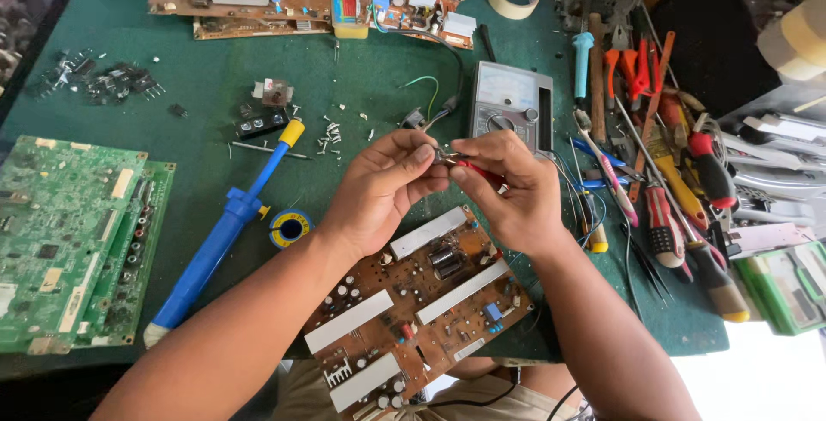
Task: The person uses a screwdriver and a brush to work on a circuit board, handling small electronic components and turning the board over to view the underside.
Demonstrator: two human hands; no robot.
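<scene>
We pinch a small metal part point(443, 156) in our left hand point(379, 189); our right hand point(508, 193) grips what may be red-handled pliers point(482, 172) above the brown circuit board point(413, 309) at the green table's point(206, 86) near edge.

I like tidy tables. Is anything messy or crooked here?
Yes. Small metal pins lie scattered on the green table, and the brown circuit board sits tilted, hanging over the table's near edge. The tools on the right lie in a jumbled heap.
</scene>
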